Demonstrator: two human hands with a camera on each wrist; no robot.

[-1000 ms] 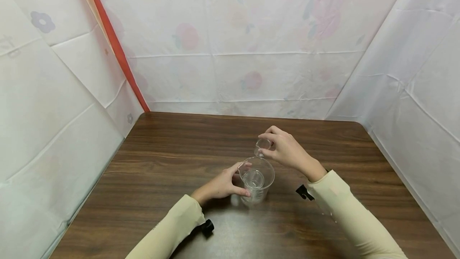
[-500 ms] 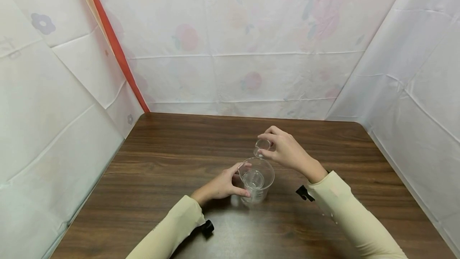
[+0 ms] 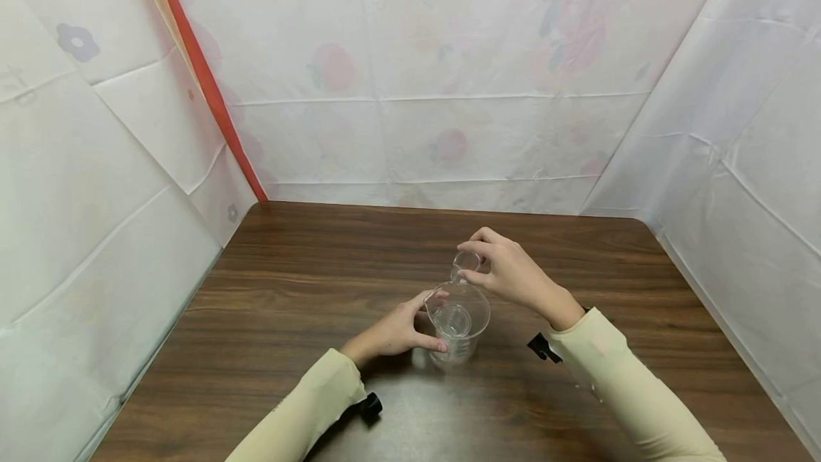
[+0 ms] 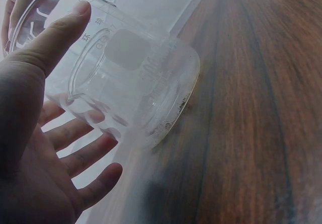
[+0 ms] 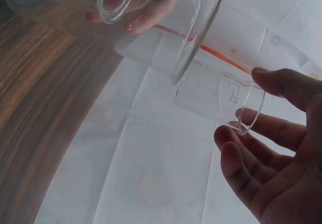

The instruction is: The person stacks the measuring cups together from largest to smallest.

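A large clear glass beaker (image 3: 473, 337) stands upright on the table, with a smaller beaker (image 3: 452, 320) inside it. My left hand (image 3: 394, 326) holds the large beaker from the left, thumb on the near side and fingers curved round the far side. Just beyond the large beaker's far rim, my right hand (image 3: 513, 273) pinches a tiny beaker (image 3: 467, 264) by its upper rim between thumb and fingers. In the right wrist view, graduation marks show on the tiny beaker (image 5: 216, 90), which overlaps the large beaker's rim; whether they touch I cannot tell.
The dark wood-grain table (image 3: 308, 255) lies under both hands. White patterned sheets (image 3: 410, 77) hang behind it and at both sides, and a red strip (image 3: 212, 84) runs down the left corner. Black clips (image 3: 370, 406) sit near both sleeve cuffs.
My right hand has shifted slightly left and toward me, bringing the tiny beaker closer to the large beaker's rim. The left hand and large beaker have stayed in place.
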